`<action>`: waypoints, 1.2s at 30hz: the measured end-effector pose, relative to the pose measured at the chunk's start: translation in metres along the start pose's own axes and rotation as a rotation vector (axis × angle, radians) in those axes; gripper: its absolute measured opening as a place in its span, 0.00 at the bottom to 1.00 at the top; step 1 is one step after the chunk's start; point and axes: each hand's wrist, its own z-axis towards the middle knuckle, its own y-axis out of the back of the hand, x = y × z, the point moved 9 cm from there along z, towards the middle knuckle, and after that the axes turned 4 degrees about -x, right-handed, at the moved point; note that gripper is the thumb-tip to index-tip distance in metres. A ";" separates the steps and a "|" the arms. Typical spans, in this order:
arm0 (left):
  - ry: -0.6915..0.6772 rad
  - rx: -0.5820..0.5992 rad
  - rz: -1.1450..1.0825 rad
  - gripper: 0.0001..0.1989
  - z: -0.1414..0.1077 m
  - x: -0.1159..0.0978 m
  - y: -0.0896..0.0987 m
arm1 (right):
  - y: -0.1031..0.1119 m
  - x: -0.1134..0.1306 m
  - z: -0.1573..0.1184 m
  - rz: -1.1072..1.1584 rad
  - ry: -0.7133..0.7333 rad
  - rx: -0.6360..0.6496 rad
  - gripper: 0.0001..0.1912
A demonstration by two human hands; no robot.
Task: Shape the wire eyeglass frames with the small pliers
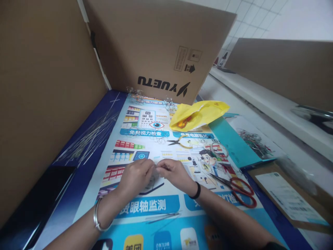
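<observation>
My left hand [135, 176] and my right hand [174, 172] meet over the middle of a printed poster [145, 205]. Both are closed, fingertips pinched close together. Whatever sits between them is too small and hidden to name. Beyond the hands lie pliers [182, 142] with yellow handles, their jaws toward the left. Right of my right hand rest scissors [236, 189] with red handles. Nearer to me, below the hands, a few thin wire-like pieces [163, 217] lie on the poster.
Cardboard panels [156, 41] wall the back and left. A bundle of thin straight wires [88, 135] lies at left, above a black glossy object [47, 198]. A yellow bag [200, 114] lies at back right. Tangled wire pieces [252, 140] and a labelled brown package [288, 198] are at right.
</observation>
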 end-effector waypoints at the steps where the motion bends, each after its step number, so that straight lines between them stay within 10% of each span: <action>1: 0.016 0.012 -0.048 0.10 0.001 0.001 -0.001 | 0.000 -0.003 0.001 0.042 -0.030 0.001 0.08; 18: 0.534 0.121 -0.730 0.07 -0.005 0.040 -0.030 | 0.001 -0.032 0.005 0.451 -0.190 -0.210 0.10; 36: 0.544 0.127 -0.821 0.08 -0.005 0.038 -0.042 | -0.007 -0.037 0.007 0.469 -0.217 -0.220 0.11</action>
